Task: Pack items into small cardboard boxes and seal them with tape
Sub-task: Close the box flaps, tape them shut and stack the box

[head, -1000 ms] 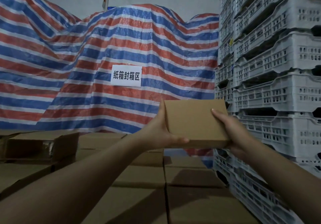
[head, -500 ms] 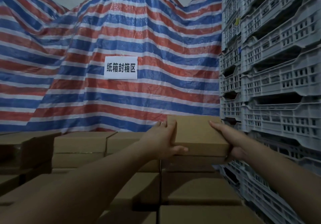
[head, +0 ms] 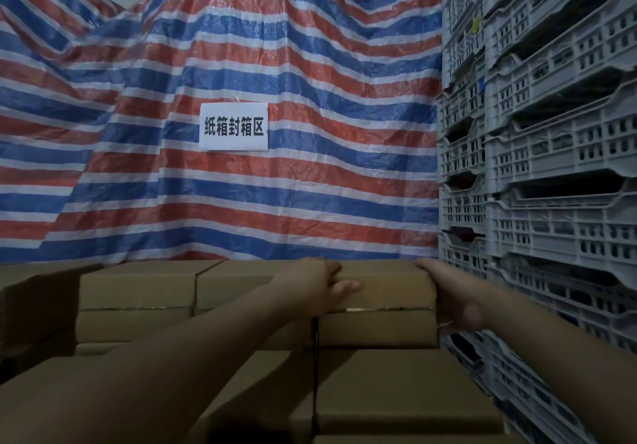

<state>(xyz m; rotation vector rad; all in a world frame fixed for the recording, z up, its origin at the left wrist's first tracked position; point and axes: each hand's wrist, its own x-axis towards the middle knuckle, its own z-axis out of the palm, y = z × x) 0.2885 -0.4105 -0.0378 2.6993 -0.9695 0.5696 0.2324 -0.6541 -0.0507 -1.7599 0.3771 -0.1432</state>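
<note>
1. Two bare hands: the left hand (head: pixel 312 287) and the right hand (head: pixel 455 297), each gripping one end of the same box.
2. One held cardboard box (head: pixel 386 285), sitting between the two hands.
3. Stacked cardboard boxes (head: pixel 138 287): at least eight more show left of the grip, beneath it and nearer the camera; the dim corners hide any exact total.
4. One opened carton (head: pixel 38 302), far left of the grip.
5. One striped tarp (head: pixel 241 64), behind and above the grip.
6. One white sign (head: pixel 233 126), above the grip on the tarp.
7. Grey plastic crates (head: pixel 558 154): two stacks right of the grip, about seven tiers visible in each.
</note>
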